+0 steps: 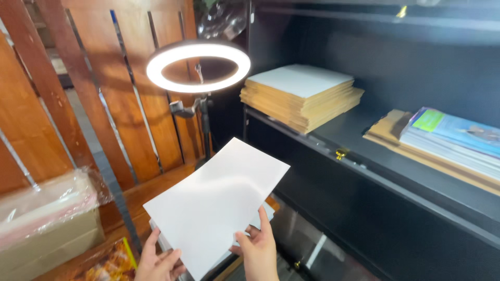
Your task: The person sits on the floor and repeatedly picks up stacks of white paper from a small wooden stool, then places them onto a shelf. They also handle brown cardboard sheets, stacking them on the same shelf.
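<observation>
A blank white sheet (219, 200) is held flat and tilted in front of me, low in the middle of the view. My left hand (156, 260) grips its near left corner, thumb on top. My right hand (258, 250) holds its near right edge from below, with a finger resting along the edge. Under the sheet a few more white sheets (263, 213) show at the edges; which hand carries them is hidden.
A lit ring light (198, 66) on a stand rises just beyond the sheet. A black shelf (364, 156) on the right carries a stack of brown envelopes (302, 96) and a pile of booklets (453, 143). Wooden slats stand at left, with a plastic-wrapped box (47, 224) below.
</observation>
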